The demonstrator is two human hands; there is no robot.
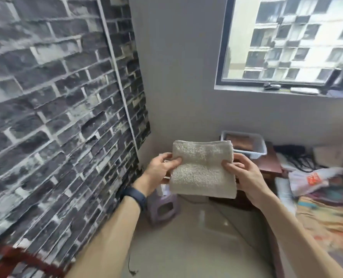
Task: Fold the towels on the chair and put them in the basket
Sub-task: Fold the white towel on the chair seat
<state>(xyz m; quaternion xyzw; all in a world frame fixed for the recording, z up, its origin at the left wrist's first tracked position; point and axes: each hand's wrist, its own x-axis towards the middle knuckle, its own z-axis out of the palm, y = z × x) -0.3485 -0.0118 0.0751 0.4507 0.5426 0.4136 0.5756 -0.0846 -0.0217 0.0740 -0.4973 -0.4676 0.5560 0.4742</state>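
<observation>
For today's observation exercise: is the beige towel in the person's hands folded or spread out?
Folded. The beige towel is a compact rectangle with layered edges on top, held by the left hand and right hand.

Nothing I can read from here.
To my right, the white plastic bag (311,180) carries an orange printed mark, but it's far too blurred for me to make out any characters.

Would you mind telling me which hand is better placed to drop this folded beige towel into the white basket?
Probably the right hand: it pinches the right edge of the folded beige terry towel, and the white plastic basket sits just beyond, on that side. The left hand grips the opposite edge.
</observation>
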